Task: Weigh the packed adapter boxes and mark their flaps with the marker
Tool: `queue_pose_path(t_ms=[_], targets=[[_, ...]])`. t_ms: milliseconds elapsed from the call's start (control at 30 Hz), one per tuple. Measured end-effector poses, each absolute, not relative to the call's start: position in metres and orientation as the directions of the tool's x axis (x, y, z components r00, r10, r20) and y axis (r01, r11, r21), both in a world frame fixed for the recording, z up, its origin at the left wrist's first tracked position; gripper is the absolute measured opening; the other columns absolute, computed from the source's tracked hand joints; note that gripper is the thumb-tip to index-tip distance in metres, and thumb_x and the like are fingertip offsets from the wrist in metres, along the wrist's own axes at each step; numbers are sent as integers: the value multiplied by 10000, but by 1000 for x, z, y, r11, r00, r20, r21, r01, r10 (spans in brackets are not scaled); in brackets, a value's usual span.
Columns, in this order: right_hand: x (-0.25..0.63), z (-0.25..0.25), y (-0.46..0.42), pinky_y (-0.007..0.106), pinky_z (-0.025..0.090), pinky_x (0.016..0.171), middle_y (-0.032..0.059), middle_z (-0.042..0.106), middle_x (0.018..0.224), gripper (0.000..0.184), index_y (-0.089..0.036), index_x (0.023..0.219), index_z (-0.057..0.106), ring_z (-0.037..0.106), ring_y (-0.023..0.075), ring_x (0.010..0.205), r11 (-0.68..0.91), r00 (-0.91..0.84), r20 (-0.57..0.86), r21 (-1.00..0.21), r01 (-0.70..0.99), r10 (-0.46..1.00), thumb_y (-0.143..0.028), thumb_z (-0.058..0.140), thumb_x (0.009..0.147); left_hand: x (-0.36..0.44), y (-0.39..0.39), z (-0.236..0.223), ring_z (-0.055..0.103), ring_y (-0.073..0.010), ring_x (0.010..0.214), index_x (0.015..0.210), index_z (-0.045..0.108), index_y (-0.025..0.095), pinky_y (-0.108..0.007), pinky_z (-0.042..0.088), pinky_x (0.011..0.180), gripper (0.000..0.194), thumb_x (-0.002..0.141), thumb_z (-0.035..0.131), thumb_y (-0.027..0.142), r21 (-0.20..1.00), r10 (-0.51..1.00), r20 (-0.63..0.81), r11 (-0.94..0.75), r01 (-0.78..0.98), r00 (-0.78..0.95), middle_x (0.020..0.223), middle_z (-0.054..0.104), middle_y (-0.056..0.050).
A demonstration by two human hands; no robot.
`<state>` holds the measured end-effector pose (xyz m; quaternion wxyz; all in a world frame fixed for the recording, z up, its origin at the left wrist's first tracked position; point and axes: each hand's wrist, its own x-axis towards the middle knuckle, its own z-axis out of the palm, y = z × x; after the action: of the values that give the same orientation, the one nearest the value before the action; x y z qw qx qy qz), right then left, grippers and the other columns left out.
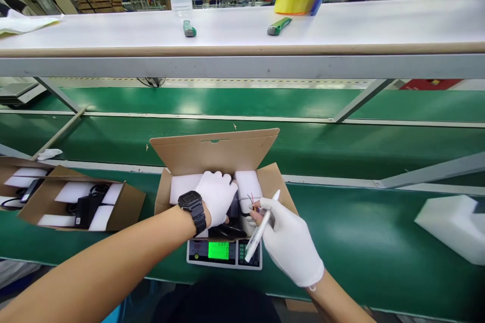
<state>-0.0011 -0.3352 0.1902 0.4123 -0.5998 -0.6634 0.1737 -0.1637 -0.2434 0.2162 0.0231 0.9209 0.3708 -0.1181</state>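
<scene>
Black device [232, 208] inside open cardboard carton [214, 151], directly under left hand [216, 198]; fingers curled over it, closure not determinable, contact partly hidden. Right hand [290, 242] closed on white marker pen [261, 229], just beside thin red and black wires [250, 201]. White foam blocks [185, 186] on both sides of left hand, within carton. Digital scale [223, 262] beneath carton, green display lit, below both hands. Left of grip, second open carton [125, 207] holding another black device [87, 211]. Well right of grip, loose white foam block [450, 227] on green conveyor belt [341, 224].
</scene>
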Motion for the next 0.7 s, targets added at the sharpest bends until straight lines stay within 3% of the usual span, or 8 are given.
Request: queue_pose_path(t_ms=[100, 267, 433, 633, 700], targets=[[1, 190, -333, 236, 567, 644, 25, 732, 818, 146, -204, 885, 652, 695, 160, 669, 267, -33, 324, -713, 649, 946, -221, 508, 865, -166, -237, 216, 588, -311, 894, 1109, 591, 156, -456, 552, 712, 662, 573, 811, 477, 31, 648, -256, -736, 676, 717, 1041, 622, -89], [4, 199, -329, 256, 532, 643, 8, 707, 730, 125, -218, 846, 641, 660, 169, 630, 214, -158, 145, -698, 683, 977, -216, 516, 845, -171, -229, 214, 591, -315, 886, 1077, 563, 175, -438, 558, 677, 667, 515, 755, 479, 115, 637, -203, -739, 664, 744, 1027, 616, -88], [9, 203, -331, 267, 485, 589, 6, 688, 683, 144, -217, 825, 629, 641, 182, 604, 137, -188, -3, -672, 728, 982, -210, 486, 826, -172, -216, 222, 622, -307, 863, 1138, 534, 209, -418, 548, 677, 793, 462, 764, 554, 247, 603, -223, -726, 642, 766, 1037, 636, -72], [6, 192, -330, 266, 505, 649, -6, 712, 755, 160, -224, 885, 610, 694, 186, 707, 69, -136, -36, -713, 698, 990, -147, 518, 780, -175, -206, 236, 649, -298, 959, 1207, 531, 200, -374, 535, 786, 826, 499, 785, 541, 380, 582, -282, -662, 646, 763, 1137, 655, -73], [0, 190, -327, 263, 485, 651, -3, 699, 747, 118, -215, 861, 618, 680, 184, 707, 61, -130, -56, -663, 746, 990, -144, 583, 774, -177, -207, 239, 641, -296, 1020, 1269, 511, 196, -362, 524, 845, 869, 514, 795, 520, 391, 597, -296, -637, 665, 746, 1200, 642, -86]])
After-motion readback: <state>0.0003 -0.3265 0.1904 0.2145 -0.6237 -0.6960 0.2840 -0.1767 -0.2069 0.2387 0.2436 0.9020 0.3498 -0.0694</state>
